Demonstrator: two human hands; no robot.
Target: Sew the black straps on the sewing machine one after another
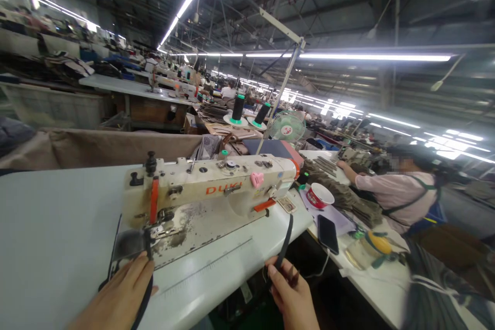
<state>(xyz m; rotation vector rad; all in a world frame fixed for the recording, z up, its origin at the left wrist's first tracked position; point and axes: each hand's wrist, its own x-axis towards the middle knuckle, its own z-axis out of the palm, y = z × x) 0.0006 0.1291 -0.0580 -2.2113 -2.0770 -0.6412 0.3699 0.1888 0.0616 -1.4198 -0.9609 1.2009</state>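
Note:
My left hand (126,289) rests on the table in front of the needle area, fingers stretched forward and together. A dark strap (144,305) runs between its thumb and fingers, and part of it is hidden under the hand. My right hand (292,289) is closed over the table's front edge, pinching a narrow dark strip (286,240) whose free end sticks up. Whether strap and strip are one piece, I cannot tell. Just beyond my left fingertips is the presser foot (160,230) of a cream sewing machine (216,178) with orange lettering.
To the right are a phone (327,233) on a cable, a red-and-white bowl (320,196), a yellow-topped jar (369,250) and stacked fabric pieces (340,196). A co-worker (402,185) sits beyond. Thread cones (238,109) and a fan (286,126) stand behind the machine.

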